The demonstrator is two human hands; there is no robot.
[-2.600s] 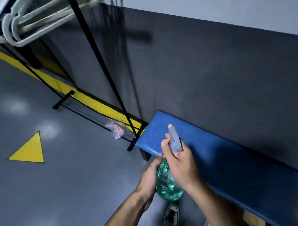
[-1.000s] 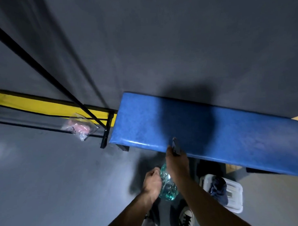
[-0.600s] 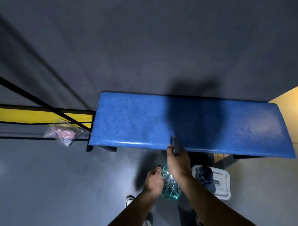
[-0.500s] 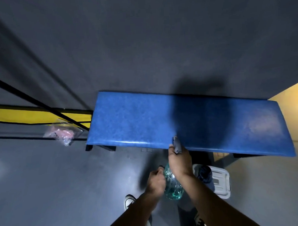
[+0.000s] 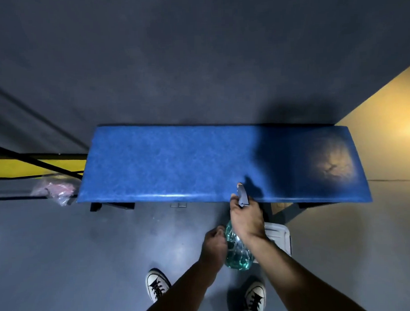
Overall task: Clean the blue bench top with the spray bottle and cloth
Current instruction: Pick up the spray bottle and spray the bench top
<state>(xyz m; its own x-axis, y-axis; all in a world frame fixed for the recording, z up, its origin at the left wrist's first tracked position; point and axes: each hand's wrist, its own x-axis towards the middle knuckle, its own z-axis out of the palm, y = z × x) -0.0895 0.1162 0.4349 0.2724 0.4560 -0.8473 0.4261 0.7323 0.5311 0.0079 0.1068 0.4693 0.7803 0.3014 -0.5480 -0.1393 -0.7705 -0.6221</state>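
Fingers of the right hand (image 5: 247, 218) curl round the sprayer head, aiming at the bench (image 5: 176, 161); the left hand (image 5: 214, 244) grips the bottle (image 5: 237, 256) to steady it.

Bare forearms; white-toed dark sneakers (image 5: 157, 287) with black laces.

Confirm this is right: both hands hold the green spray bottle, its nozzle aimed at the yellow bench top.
Wrong in one respect: the head view shows a blue bench top, not yellow. Both hands, left hand and right hand, do hold the green spray bottle, nozzle toward it.
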